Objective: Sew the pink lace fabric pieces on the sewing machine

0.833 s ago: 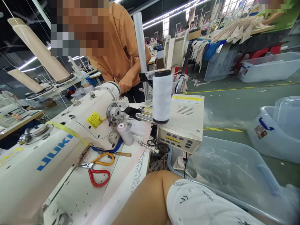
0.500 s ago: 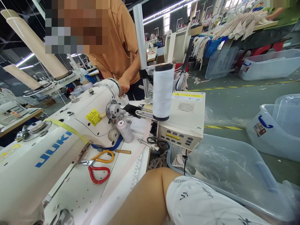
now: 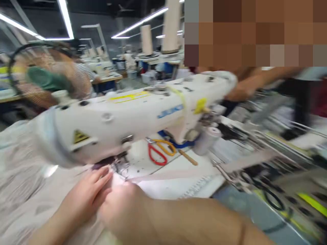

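Observation:
Pale pinkish fabric [image 3: 33, 190] lies in a loose heap at the left, under the head end of a white sewing machine [image 3: 122, 119]. My left hand [image 3: 81, 194] rests on this fabric with its fingers stretched toward the presser foot [image 3: 121, 166]. Close beside it, my right hand [image 3: 122, 204] is curled over the fabric's edge, its fingertips partly hidden and blurred. Red-and-orange-handled scissors [image 3: 158, 154] lie on the machine bed behind my hands. A wooden-handled tool [image 3: 188, 157] and a white thread cone [image 3: 208, 141] are farther right.
A metal thread stand and control box [image 3: 293, 194] fill the right side, blurred. Across the machine a co-worker's arm [image 3: 252, 83] reaches toward its far end. At the left is a round fan guard [image 3: 38, 75]. Other sewing stations stand behind.
My view has swung left, from the thread stand and floor bins to the needle end. Both my hands now show at the fabric; earlier only one arm was visible.

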A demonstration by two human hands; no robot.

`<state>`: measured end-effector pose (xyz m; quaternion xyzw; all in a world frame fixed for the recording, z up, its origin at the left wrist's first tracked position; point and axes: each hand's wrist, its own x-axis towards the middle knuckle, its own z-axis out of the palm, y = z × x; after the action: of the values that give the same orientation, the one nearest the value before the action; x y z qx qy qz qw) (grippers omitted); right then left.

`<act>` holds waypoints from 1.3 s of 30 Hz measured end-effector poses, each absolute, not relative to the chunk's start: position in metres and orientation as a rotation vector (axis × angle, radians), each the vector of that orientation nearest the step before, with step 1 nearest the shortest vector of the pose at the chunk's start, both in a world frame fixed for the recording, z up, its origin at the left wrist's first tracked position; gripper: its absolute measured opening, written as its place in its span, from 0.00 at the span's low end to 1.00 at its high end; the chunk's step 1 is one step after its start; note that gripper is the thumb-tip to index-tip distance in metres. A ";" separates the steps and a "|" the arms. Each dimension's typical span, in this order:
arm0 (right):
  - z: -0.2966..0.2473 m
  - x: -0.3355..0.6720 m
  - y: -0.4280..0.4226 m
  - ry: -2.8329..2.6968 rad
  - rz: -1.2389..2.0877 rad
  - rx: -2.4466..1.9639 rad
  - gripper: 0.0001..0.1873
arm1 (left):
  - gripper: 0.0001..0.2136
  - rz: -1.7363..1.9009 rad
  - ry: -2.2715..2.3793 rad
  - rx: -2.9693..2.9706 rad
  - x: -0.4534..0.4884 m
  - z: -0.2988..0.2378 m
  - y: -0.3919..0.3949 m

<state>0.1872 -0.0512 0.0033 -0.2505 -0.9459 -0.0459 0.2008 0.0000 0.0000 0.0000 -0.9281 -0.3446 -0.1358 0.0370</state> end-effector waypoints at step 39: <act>0.015 0.190 -0.054 -2.736 0.020 -1.079 0.13 | 0.16 -0.516 -0.735 -2.737 -0.009 -0.006 -0.024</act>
<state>0.1899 -0.0537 0.0147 -0.3649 -0.9256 0.0066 0.1000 -0.0087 -0.0240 -0.0063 -0.9421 -0.2531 -0.1777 0.1299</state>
